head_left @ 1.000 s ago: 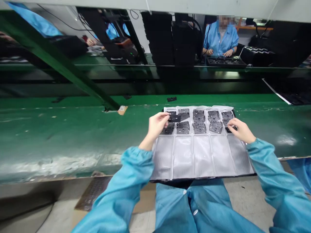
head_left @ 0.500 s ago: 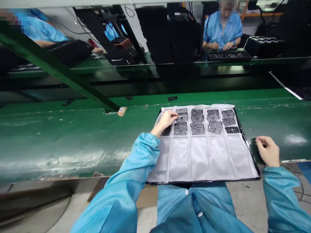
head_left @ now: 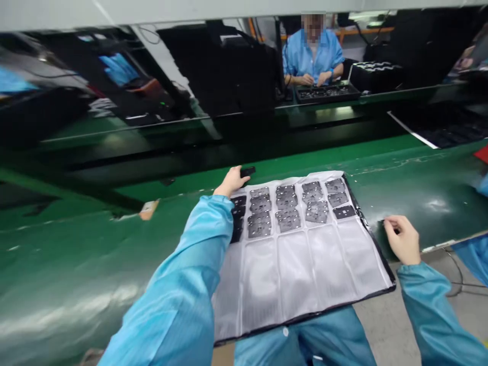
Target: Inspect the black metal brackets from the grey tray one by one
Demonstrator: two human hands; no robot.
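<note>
At the left hand (head_left: 232, 181), a black piece (head_left: 248, 172) stretches left-to-right.

Lower centre had one pocketed sheet (head_left: 261, 277) with five columns of black parts (head_left: 288, 206); three showed in the rightmost, overlaps elsewhere hid the count. Three loose dark pieces (head_left: 248, 171) lay centre to far left, leftmost blurred. One tan block (head_left: 148, 209) was left of centre. Upper right of centre showed one co-worker (head_left: 313, 58), one parts tray (head_left: 328, 100).
</note>
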